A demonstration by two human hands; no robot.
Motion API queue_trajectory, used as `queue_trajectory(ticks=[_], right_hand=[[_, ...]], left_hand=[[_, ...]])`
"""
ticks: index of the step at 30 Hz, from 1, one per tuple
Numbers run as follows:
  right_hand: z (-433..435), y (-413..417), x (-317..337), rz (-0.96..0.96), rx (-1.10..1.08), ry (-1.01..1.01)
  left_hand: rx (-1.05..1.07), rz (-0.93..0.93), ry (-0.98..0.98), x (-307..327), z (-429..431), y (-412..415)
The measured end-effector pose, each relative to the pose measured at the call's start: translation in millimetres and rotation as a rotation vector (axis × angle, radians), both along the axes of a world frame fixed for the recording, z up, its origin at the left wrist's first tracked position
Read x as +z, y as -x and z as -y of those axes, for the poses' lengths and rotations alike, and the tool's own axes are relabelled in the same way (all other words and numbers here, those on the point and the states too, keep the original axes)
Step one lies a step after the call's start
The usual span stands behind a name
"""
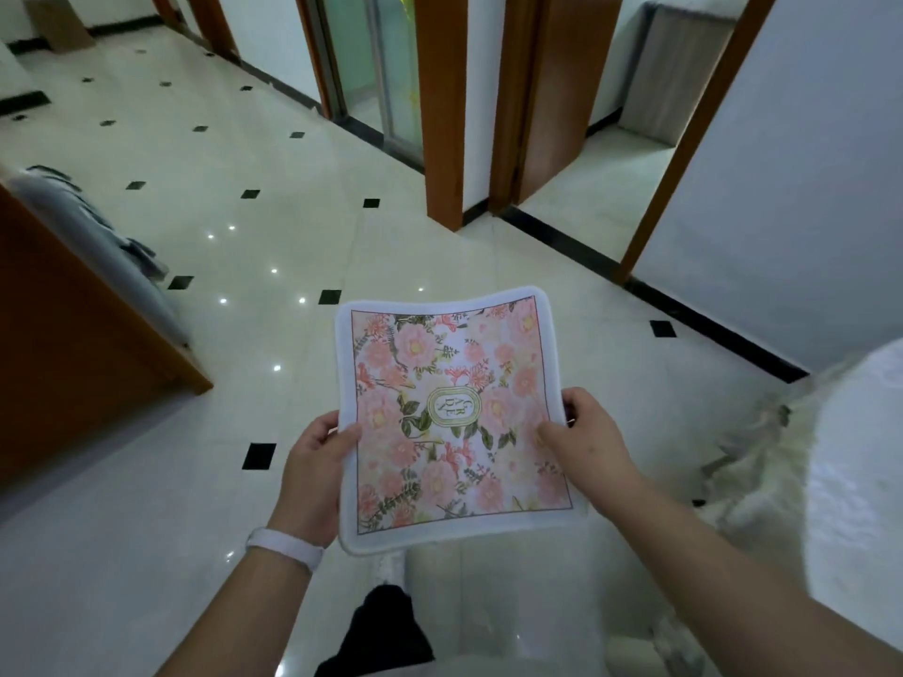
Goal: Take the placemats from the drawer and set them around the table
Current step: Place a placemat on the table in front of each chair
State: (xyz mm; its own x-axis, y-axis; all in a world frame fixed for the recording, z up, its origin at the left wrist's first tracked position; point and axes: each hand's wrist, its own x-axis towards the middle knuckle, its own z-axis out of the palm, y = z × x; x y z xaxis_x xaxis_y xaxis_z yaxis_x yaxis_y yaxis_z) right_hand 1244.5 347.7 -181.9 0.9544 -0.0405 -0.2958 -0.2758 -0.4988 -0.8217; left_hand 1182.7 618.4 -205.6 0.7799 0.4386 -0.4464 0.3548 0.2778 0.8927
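Placemat: square, white-bordered, printed with pink flowers and green leaves around a small oval emblem. It is held in the air, nearly flat and print upward, above the floor in front of the person's body. Whether others lie under it cannot be told.
Left hand: clamped on the placemat's left edge, thumb on the printed face, fingers curled underneath.
Right hand: gripping the right edge, thumb across the print, fingers wrapped under the border.
Wristband: white, on the left wrist.
Floor: glossy pale tiles with small black diamond insets, dotted with light reflections.
Cabinet: brown wood, at the left, with grey fabric lying along its top.
Door frames: brown wood, along the far wall beyond the placemat.
White cloth: lacy and fringed, at the right edge, just beside the right forearm.
Leg: dark trouser, below the placemat.
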Motion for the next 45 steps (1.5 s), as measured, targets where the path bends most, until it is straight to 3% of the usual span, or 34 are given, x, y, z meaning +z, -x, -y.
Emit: queue_trajectory(ticks=[8, 19, 34, 45], right_hand=[[-41, -101, 7, -0.001, -0.192, 0.026], [-70, -193, 21, 0.075, -0.48, 0.002], [33, -327, -30, -0.049, -0.664, -0.096], [184, -430, -12, 0.012, -0.761, -0.145]], left_hand=[[-0.158, 0.015, 0.073, -11, -43, -152], [-0.448, 0.083, 0.012, 12, -73, -332], [-0.656, 0.063, -0.116, 0, 34, -497], [-0.769, 0.077, -0.144, 19, 198, -642]])
